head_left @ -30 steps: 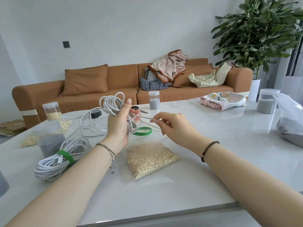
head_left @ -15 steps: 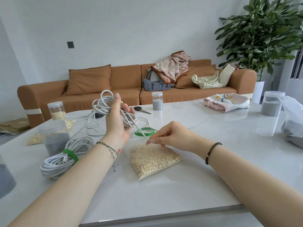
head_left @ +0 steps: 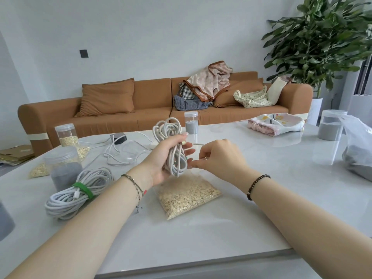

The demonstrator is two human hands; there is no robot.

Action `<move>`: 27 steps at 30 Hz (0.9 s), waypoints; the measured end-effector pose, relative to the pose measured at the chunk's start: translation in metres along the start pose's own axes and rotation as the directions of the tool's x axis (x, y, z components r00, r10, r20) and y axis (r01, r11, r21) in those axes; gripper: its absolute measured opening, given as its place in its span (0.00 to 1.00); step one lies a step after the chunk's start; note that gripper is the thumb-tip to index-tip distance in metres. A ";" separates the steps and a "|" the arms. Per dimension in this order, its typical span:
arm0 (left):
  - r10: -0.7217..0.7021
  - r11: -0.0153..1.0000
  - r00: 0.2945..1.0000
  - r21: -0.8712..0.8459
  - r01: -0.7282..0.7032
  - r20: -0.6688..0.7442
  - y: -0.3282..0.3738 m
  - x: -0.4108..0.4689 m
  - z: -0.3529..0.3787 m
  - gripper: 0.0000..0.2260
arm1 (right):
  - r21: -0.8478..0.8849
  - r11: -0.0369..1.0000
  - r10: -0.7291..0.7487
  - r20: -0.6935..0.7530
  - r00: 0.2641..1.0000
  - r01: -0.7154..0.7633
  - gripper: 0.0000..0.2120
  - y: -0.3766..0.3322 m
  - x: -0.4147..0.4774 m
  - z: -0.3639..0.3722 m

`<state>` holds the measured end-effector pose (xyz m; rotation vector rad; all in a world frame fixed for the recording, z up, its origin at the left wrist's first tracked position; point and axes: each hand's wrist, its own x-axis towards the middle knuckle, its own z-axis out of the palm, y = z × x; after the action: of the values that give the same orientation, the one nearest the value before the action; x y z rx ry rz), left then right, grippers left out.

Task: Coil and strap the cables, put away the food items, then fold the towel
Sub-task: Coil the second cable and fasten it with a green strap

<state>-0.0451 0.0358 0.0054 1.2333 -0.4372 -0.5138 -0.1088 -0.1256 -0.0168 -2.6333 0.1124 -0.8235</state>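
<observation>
Our left hand (head_left: 167,158) grips a half-wound coil (head_left: 171,143) above the oat bag (head_left: 187,195) while our right hand (head_left: 218,158) pinches its loose end, so with one strapped coil (head_left: 78,191) lying at left, we judge this strapping, the loose cable (head_left: 124,153), the oat bag and the towel (head_left: 275,123) remain.

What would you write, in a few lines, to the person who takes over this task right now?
The left hand grips the coiled white cable; the right hand pinches its loose end.
A grey cable coil lies on the left of the table, bound with a green strap. Another loose cable lies behind it. The oat bag lies below the hands, and the towel is in a heap at the far right.
Done: one cable strapped.
Left: strap this coil, coil the loose cable, put away the food, fold the towel.
</observation>
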 end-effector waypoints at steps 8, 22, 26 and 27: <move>-0.039 0.999 0.996 -0.003 0.039 -0.080 -0.006 0.004 0.000 0.07 | 0.049 0.952 -0.301 -0.052 0.952 0.303 0.05 0.008 0.007 0.012; -0.091 0.990 0.996 0.107 0.090 0.001 -0.009 0.005 -0.004 0.09 | 0.069 0.926 -0.329 -0.331 0.885 0.370 0.13 0.007 0.008 0.003; -0.102 0.994 0.995 0.049 0.102 0.001 -0.006 0.004 -0.001 0.06 | 0.189 0.897 -0.333 -0.303 0.893 0.399 0.05 0.008 0.011 0.005; -0.114 0.993 0.993 0.020 0.114 0.013 -0.006 0.004 -0.002 0.07 | 0.198 0.897 -0.330 -0.293 0.897 0.395 0.05 0.008 0.011 0.006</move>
<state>-0.0419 0.0333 -0.0005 1.2790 -0.3853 -0.6172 -0.0960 -0.1336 -0.0183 -2.3262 -0.4115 -1.2091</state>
